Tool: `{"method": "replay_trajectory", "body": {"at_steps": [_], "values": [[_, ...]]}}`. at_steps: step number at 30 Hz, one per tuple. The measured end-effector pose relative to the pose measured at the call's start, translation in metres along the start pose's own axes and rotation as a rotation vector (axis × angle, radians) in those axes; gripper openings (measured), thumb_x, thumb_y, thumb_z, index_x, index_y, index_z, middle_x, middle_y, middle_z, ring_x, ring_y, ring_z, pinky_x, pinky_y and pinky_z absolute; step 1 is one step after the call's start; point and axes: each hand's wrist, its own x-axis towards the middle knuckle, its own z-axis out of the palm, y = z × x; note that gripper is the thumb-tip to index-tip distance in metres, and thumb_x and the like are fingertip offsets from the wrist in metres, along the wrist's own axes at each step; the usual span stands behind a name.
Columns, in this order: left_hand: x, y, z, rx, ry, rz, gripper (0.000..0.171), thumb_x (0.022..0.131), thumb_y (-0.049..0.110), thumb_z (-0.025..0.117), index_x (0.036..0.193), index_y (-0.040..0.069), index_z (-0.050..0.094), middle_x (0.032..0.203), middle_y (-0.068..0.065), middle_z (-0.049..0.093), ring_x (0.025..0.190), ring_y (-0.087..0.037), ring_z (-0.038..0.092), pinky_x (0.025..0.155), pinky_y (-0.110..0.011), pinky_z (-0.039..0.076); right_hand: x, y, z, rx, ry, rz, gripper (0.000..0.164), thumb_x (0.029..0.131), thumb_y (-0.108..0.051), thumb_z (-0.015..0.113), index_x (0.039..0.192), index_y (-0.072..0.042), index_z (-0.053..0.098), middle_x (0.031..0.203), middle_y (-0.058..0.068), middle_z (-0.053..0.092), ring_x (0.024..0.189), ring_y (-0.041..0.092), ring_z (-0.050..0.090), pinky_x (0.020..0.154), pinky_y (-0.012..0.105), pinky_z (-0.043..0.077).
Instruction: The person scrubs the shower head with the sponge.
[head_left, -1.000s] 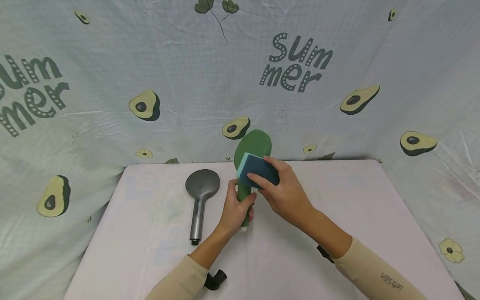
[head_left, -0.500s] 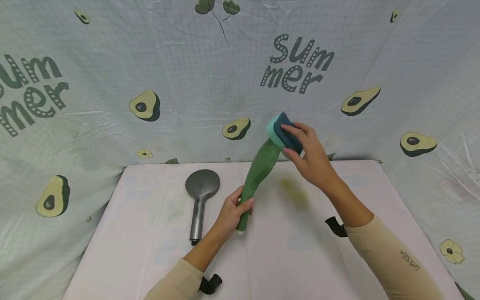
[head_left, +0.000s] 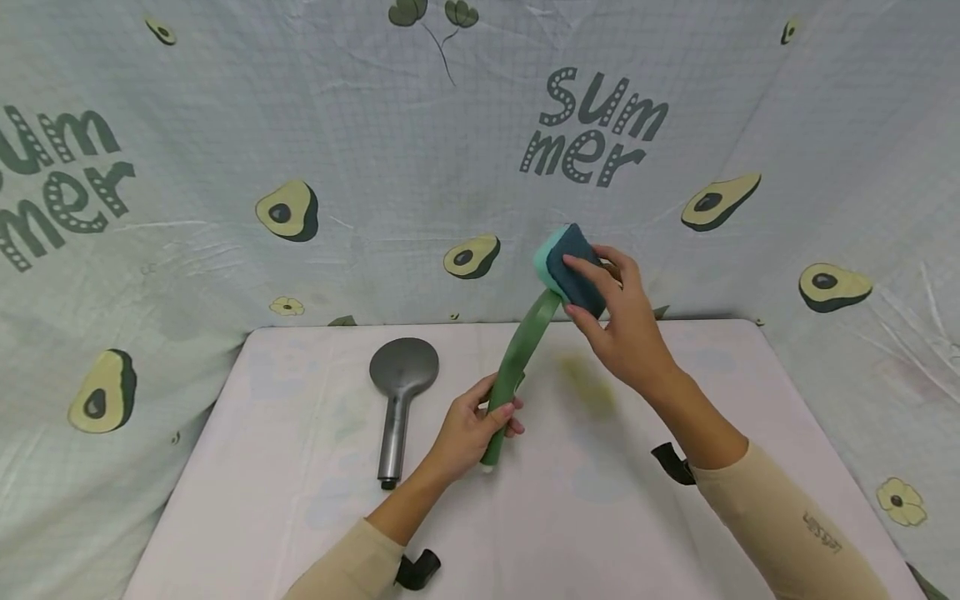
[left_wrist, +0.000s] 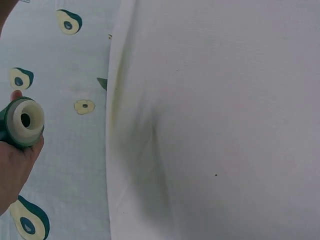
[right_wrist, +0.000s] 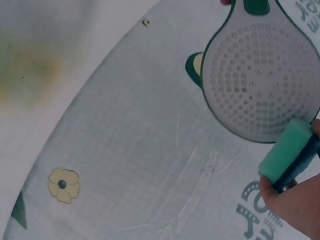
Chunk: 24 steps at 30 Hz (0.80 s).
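A green shower head [head_left: 517,354] with a pale, nozzle-dotted face [right_wrist: 260,82] is tilted up above the table. My left hand [head_left: 467,429] grips its handle; in the left wrist view the handle's hollow white end [left_wrist: 30,120] faces the camera. My right hand [head_left: 630,325] pinches a sponge [head_left: 573,271], teal foam on one side and dark blue on the other. Against the rim of the shower head lies the sponge's foam side, at the far end from the handle. In the right wrist view the sponge [right_wrist: 287,155] overlaps the edge of the nozzle face.
A grey shower head [head_left: 403,379] lies on the white table [head_left: 300,533], left of my left hand. Behind the table hangs a cloth [head_left: 360,167] printed with avocados and lettering. Black wrist straps [head_left: 417,570] show at both forearms.
From covering the green shower head's neck, the sponge and right hand went up and right to its far rim. The shower head leaned right, then turned edge-on to the head view.
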Motion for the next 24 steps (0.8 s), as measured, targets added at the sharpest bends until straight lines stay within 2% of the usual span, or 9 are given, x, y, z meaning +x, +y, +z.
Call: {"method": "replay_trajectory", "body": {"at_steps": [3, 7, 11, 15, 17, 20, 24], "values": [[0.002, 0.002, 0.002, 0.026, 0.030, 0.007, 0.048, 0.107, 0.010, 0.057, 0.151, 0.000, 0.043, 0.120, -0.036, 0.060, 0.078, -0.007, 0.070, 0.075, -0.022, 0.061, -0.009, -0.007, 0.008, -0.101, 0.014, -0.122, 0.059, 0.093, -0.009, 0.077, 0.147, -0.019, 0.055, 0.158, 0.024, 0.031, 0.140, 0.043, 0.042, 0.101, 0.062, 0.052], [0.005, 0.004, 0.004, 0.049, 0.059, 0.003, 0.044, 0.109, 0.012, 0.053, 0.149, -0.002, 0.043, 0.116, -0.034, 0.062, 0.075, -0.008, 0.067, 0.071, -0.021, 0.059, -0.022, -0.016, 0.026, -0.260, -0.002, -0.325, 0.060, 0.088, -0.010, 0.083, 0.143, -0.022, 0.059, 0.152, 0.030, 0.037, 0.137, 0.049, 0.043, 0.100, 0.064, 0.052], [0.007, 0.006, 0.007, 0.007, 0.067, 0.003, 0.034, 0.111, 0.016, 0.044, 0.137, -0.006, 0.045, 0.105, -0.029, 0.061, 0.069, -0.009, 0.062, 0.065, -0.020, 0.055, -0.038, -0.023, 0.049, -0.343, -0.043, -0.461, 0.065, 0.084, -0.009, 0.086, 0.141, -0.024, 0.060, 0.150, 0.029, 0.040, 0.136, 0.046, 0.045, 0.103, 0.059, 0.051], [0.009, 0.008, 0.010, -0.072, 0.089, 0.012, 0.025, 0.109, 0.015, 0.040, 0.116, -0.005, 0.053, 0.088, -0.012, 0.060, 0.060, -0.008, 0.058, 0.058, -0.021, 0.051, -0.048, -0.026, 0.064, -0.333, -0.071, -0.498, 0.065, 0.084, -0.009, 0.086, 0.141, -0.025, 0.060, 0.150, 0.027, 0.041, 0.138, 0.041, 0.043, 0.108, 0.055, 0.049], [0.009, 0.008, 0.011, -0.091, 0.090, 0.025, 0.023, 0.108, 0.014, 0.041, 0.112, -0.004, 0.054, 0.084, -0.007, 0.059, 0.057, -0.007, 0.056, 0.056, -0.021, 0.050, -0.049, -0.026, 0.064, -0.312, -0.077, -0.497, 0.064, 0.085, -0.008, 0.085, 0.140, -0.026, 0.060, 0.150, 0.026, 0.041, 0.139, 0.041, 0.043, 0.109, 0.054, 0.048], [0.009, 0.009, 0.011, -0.103, 0.074, 0.034, 0.022, 0.108, 0.014, 0.045, 0.123, -0.001, 0.049, 0.085, -0.007, 0.060, 0.055, -0.007, 0.055, 0.053, -0.020, 0.049, -0.045, -0.027, 0.060, -0.295, -0.079, -0.478, 0.067, 0.084, -0.005, 0.085, 0.141, -0.026, 0.058, 0.151, 0.026, 0.039, 0.139, 0.042, 0.043, 0.107, 0.055, 0.050], [0.008, 0.010, 0.012, -0.109, 0.041, 0.024, 0.035, 0.109, 0.017, 0.050, 0.138, 0.001, 0.039, 0.086, -0.005, 0.062, 0.055, -0.006, 0.056, 0.053, -0.019, 0.050, -0.034, -0.026, 0.050, -0.271, -0.048, -0.435, 0.064, 0.087, -0.006, 0.083, 0.142, -0.026, 0.056, 0.152, 0.028, 0.037, 0.139, 0.045, 0.043, 0.104, 0.059, 0.052]]}}
